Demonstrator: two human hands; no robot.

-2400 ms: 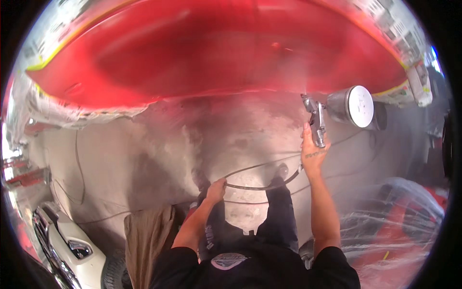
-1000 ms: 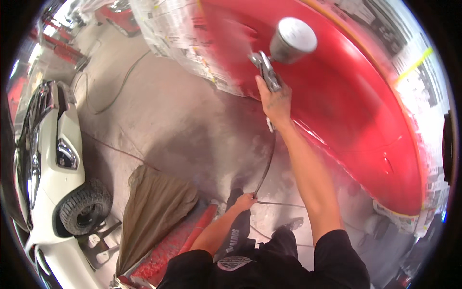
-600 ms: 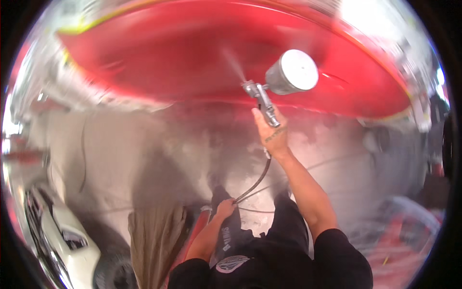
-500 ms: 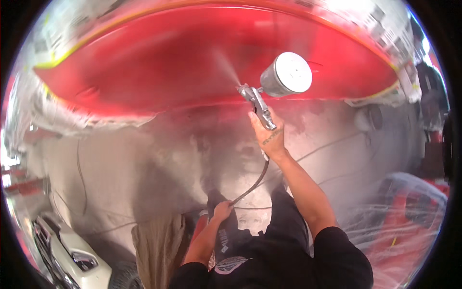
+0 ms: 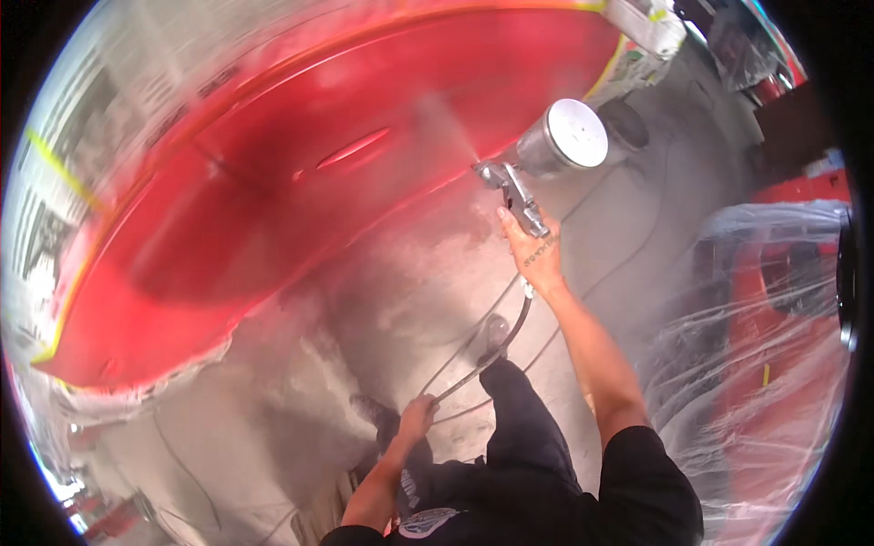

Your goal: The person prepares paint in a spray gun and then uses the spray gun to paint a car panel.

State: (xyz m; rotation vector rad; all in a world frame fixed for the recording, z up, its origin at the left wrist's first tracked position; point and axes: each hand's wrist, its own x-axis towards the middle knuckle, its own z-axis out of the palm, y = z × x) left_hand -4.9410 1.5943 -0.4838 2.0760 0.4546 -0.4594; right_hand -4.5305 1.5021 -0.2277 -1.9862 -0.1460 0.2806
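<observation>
- Red panel [image 5: 300,173], bordered by masking paper and tape: probably stiff, and its glossy, wet-looking coat would likely mark at a touch, so it offers no good place to hold.
- Left hand [image 5: 418,417]: closed around the hose, low in front of the legs.
- Hose [image 5: 523,318]: dark, bending in a smooth curve between the two hands; likely springy and light, best taken in a loose loop below its fitting.
- Spray gun [image 5: 517,191]: just off the panel's lower edge, mist leaving its nozzle; rigid metal by its look, best gripped at the handle.
- Right hand [image 5: 535,257]: wrapped around that handle.
- Cup [image 5: 557,143]: lidded, jutting right from the gun; probably makes it top-heavy, calling for a firm wrist.
</observation>
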